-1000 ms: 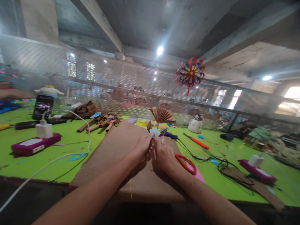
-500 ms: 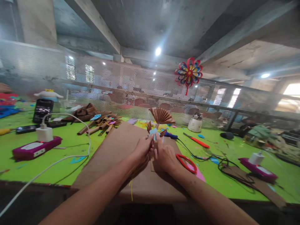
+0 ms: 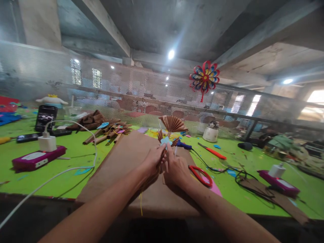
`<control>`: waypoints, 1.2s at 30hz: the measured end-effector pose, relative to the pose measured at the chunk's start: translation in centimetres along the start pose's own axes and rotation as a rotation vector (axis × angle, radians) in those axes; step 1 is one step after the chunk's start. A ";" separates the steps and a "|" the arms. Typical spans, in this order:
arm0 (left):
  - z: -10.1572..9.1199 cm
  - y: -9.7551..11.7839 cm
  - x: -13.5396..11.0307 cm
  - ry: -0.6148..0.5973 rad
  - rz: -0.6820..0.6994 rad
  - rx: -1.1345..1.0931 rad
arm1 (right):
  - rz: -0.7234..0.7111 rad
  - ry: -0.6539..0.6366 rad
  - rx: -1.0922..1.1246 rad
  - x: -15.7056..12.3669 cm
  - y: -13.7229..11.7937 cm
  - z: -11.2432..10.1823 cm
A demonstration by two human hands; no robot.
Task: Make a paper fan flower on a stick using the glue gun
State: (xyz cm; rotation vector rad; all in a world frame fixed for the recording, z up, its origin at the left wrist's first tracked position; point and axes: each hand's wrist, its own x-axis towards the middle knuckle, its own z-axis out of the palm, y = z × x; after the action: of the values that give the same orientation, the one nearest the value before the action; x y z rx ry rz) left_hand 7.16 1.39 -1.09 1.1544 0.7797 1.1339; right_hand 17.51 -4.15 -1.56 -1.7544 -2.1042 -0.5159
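Note:
Both hands meet over a brown paper sheet (image 3: 121, 168) and hold a small paper craft with pleated brown fans (image 3: 174, 124) and a light blue paper piece (image 3: 165, 140) at its middle. My left hand (image 3: 155, 158) is closed on the craft, its thumb against the blue piece. My right hand (image 3: 177, 168) is closed as well, with fingertips pressing the same piece from the right. Yellow string hangs below the hands. Just beyond the right hand lies a blue-handled tool (image 3: 184, 145) with a cord, and red-handled scissors (image 3: 202, 176) rest beside the wrist.
Rolled brown paper pieces (image 3: 108, 135) lie back left. A purple power strip (image 3: 37, 160) with a white charger and a phone (image 3: 46, 118) are on the left. An orange-handled cutting tool (image 3: 215, 153), a white jar (image 3: 211, 132) and a second purple power strip (image 3: 278, 184) stand right.
Both hands keep their hold on the paper craft. The fans and blue piece have shifted very slightly left and up; little else differs.

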 end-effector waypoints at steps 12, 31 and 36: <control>0.3 0.3 -0.3 0.010 -0.049 -0.161 | -0.050 0.007 -0.008 -0.3 -0.4 0.2; 0.3 -0.5 0.0 -0.075 0.027 -0.046 | 0.065 -0.001 -0.026 1.1 1.9 -1.2; 0.4 -0.6 -0.2 -0.089 0.022 -0.039 | 0.042 -0.003 -0.061 1.4 2.7 -1.1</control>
State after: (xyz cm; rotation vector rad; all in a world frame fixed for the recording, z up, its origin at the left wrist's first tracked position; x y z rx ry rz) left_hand 7.65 1.09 -1.55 1.1751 0.6753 1.1043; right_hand 19.97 -3.04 0.18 -1.8298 -2.0698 -0.5719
